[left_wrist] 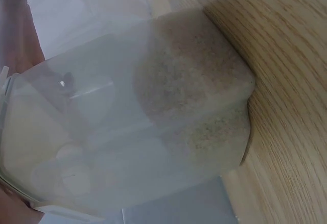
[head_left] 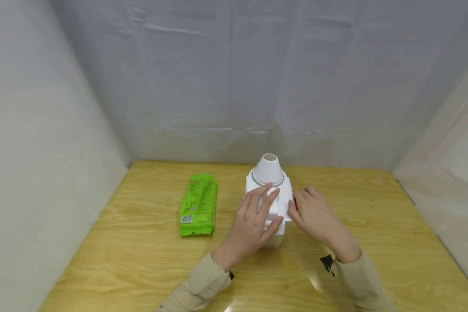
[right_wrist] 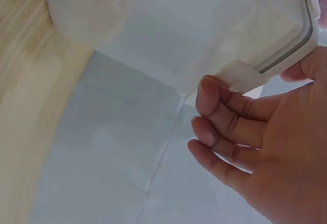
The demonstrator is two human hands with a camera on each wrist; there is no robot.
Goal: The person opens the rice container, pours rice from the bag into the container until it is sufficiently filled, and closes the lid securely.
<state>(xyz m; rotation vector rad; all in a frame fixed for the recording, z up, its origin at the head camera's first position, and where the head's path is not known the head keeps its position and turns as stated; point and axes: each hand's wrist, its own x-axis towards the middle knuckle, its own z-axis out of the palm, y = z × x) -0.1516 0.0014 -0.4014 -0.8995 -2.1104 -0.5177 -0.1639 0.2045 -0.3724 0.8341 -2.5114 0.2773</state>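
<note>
A clear plastic storage container (left_wrist: 112, 117) stands upright on the table, pale rice-like grains (left_wrist: 179, 76) filling its lower part. Its white lid (head_left: 284, 197) carries a white cone-shaped piece (head_left: 268, 171) with an open tip. Across the near half of the lid rests my left hand (head_left: 251, 219), fingers spread and fairly straight. At the lid's right side is my right hand (head_left: 316, 212), thumb at the lid's edge. In the right wrist view its curled fingers grip a white side clip (right_wrist: 240, 76) that stands out from the rim.
To the left of the container a green printed packet (head_left: 198, 206) lies flat on the wooden table (head_left: 140, 260). Pale hanging sheets (head_left: 218, 86) close off the back and both sides. A small black piece (head_left: 327, 262) hangs by the right cuff.
</note>
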